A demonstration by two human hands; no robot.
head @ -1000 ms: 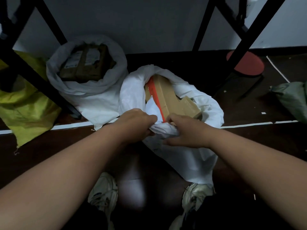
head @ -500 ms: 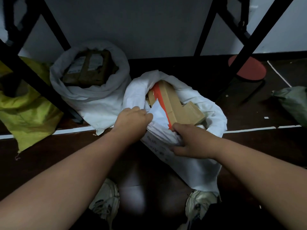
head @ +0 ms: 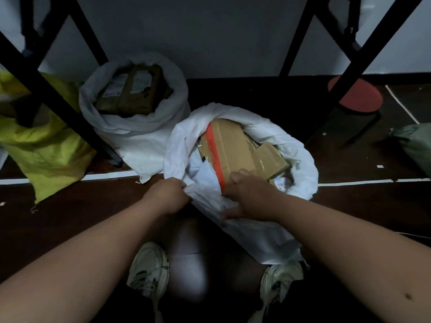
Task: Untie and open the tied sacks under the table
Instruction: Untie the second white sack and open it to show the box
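Hands together at the near rim of white sack [head: 300,164] in middle of frame. Left hand [head: 166,194] bunched tight on rim cloth, right hand [head: 247,194] pinching same fold just beside it. Sack mouth open, pointing up and away from hands, brown boxes [head: 233,148] showing inside. Probably next: pull rim down toward feet, both hands equally near. Second white sack [head: 140,127] open at upper left

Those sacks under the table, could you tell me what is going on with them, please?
A person crouches on the floor, and both the left hand and the right hand grip the near rim of the front sack. Its mouth is open, showing a cardboard box with an orange stripe. The back sack stands open too, with dark parcels inside. A yellow sack lies at the left.
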